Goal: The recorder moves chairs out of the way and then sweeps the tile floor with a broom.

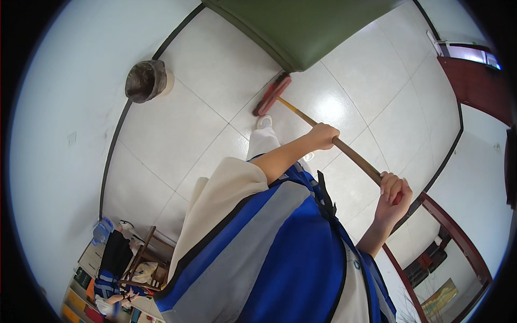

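A broom with a red head [274, 96], dark bristles and a long wooden handle [357, 157] slants across the view. My left hand [324, 136] is closed around the middle of the handle, its forearm crossing in front of my body. Higher up, my right hand [395, 193] grips the handle near its red end, part of which shows beside the palm. The broom head rests on the pale tiled floor [202, 109], close to the lower corner of a green upholstered piece of furniture [311, 28]. Just behind the head is my white shoe [265, 121].
A bin with a dark liner [145, 82] stands by the left wall. At lower left, another person [111, 278] is near a wooden chair [147, 258] holding a bag, with a blue water bottle [103, 231] beside them. A red-framed doorway [456, 234] opens at right.
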{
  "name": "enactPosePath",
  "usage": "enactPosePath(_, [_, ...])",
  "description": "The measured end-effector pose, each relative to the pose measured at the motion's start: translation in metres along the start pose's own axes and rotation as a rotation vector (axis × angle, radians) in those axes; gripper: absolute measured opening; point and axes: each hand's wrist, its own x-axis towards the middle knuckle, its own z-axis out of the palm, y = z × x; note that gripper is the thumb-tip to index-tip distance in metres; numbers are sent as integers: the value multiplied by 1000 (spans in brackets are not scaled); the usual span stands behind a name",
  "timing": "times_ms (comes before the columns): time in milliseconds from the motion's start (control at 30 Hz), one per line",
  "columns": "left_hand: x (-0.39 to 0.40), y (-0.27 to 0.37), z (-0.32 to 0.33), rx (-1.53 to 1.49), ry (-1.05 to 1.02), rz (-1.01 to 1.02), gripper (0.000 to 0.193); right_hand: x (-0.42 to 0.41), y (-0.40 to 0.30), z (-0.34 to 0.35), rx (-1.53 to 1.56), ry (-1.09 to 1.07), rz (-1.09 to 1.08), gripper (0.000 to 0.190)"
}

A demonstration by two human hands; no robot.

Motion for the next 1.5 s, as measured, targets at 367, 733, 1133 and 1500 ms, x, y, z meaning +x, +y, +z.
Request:
enactPosePath(367, [-66, 16, -38, 46, 269, -146, 6, 23, -13, 7, 150, -493, -74, 41])
enactPosePath(733, [-90, -32, 71, 292, 415, -418, 6, 29, 83, -86, 127, -729, 155, 41])
enactPosePath(1133, [138, 94, 272, 174, 252, -21, 4, 31, 4, -335, 103, -220, -48, 42])
enactPosePath(1500, [140, 167, 251, 171, 249, 18, 4, 44, -52, -366, 73, -490, -209, 42])
